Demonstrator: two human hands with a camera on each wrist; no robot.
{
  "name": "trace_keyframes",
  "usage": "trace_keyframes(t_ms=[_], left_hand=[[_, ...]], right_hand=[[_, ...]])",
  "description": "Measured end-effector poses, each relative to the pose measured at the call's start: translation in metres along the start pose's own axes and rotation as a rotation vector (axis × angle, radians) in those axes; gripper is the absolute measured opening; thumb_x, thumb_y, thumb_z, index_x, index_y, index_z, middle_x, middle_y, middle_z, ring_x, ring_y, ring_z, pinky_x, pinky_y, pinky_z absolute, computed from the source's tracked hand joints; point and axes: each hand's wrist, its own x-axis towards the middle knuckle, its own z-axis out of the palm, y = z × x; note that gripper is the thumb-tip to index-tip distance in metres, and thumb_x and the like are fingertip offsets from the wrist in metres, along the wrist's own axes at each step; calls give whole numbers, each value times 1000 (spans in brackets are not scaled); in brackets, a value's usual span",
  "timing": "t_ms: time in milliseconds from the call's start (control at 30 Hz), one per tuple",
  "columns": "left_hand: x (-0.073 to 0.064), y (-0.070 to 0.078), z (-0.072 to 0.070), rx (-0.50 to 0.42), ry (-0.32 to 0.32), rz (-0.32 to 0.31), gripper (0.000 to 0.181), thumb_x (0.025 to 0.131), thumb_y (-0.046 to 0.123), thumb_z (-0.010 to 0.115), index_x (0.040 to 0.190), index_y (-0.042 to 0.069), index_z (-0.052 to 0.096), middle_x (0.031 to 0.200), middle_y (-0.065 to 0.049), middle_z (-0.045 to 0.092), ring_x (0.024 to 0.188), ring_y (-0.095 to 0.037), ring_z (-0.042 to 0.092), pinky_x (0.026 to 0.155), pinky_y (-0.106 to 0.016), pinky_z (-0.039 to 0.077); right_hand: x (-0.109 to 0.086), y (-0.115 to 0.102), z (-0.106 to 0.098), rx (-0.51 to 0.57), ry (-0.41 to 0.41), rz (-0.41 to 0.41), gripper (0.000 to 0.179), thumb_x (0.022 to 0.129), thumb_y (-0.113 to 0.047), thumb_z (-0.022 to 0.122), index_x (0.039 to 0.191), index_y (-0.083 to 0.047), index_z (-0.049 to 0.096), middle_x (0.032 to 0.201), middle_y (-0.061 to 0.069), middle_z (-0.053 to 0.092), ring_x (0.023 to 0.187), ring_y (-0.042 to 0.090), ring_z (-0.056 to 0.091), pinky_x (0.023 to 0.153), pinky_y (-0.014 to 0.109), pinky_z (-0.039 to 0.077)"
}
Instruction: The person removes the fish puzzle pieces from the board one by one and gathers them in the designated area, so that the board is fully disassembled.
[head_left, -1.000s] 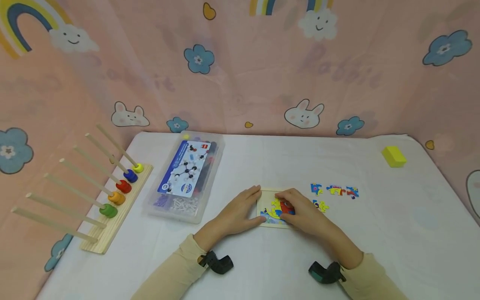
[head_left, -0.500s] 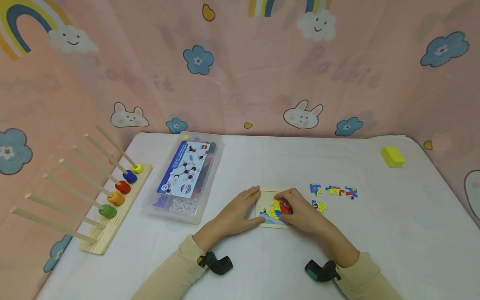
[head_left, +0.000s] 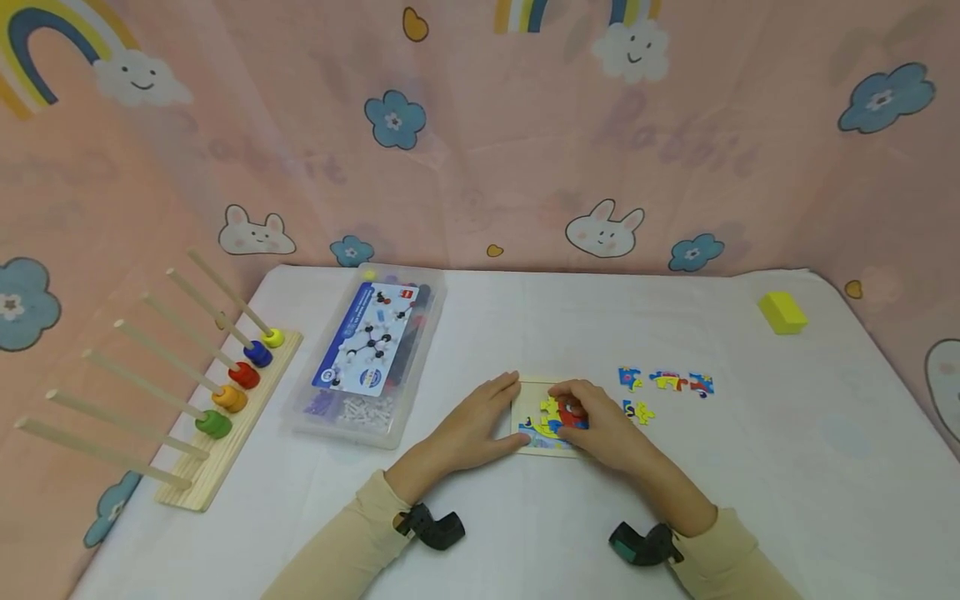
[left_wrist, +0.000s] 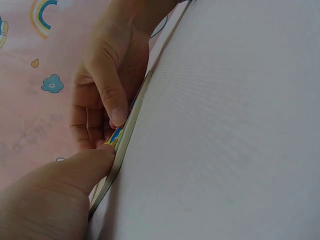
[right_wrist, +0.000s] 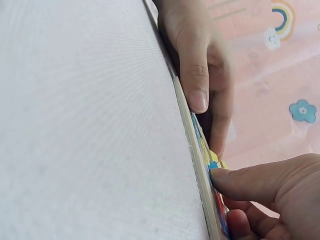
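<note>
Here was the wooden puzzle board, flat on the middle of the white tabletop, well short of the far edge. Yellow, red and blue pieces filled its near part, and bare wood showed along the far side. The left hand had the board's left side spanned, fingers stretched toward the far left corner, thumb lying by the near left one! Over on the right side, the right hand arched in, fingers bent and thumb tip down on the picture; whether it pinched a piece, I could not tell.

Just past those knuckles, loose puzzle pieces lay scattered, close to the right hand, with a broad stretch of white running from them to the tabletop's right edge. Up near the far right corner sat a yellow block, well apart from everything.

Across to the left, a strip of white separated the left hand from a clear plastic box, its far end up by the far edge. Beyond that, a bead stand ran along the left edge, rods leaning outward in view.
</note>
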Motion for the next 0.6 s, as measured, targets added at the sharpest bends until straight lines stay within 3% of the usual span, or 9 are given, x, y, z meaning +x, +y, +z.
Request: trace_keyframes(t_ms=[333,600], left_hand=[[1,0,0,-1,1,0,77,88,45,63,146,3,34,155,-8,29,143,-22,26,117,-35,26],[0,-1,1,8,15,13,76,88,44,63,145,2,36,154,-10,31,142,-23,28,118,-34,25]], right_hand=[[0,1,0,-39,82,-24,40,83,-4,68,121,-5,58,107,6,58,90,17,47,75,27,45],[0,1,0,-38,91,-30,40,83,-5,68,121,-5,58,99,4,56,84,15,44,67,20,40]])
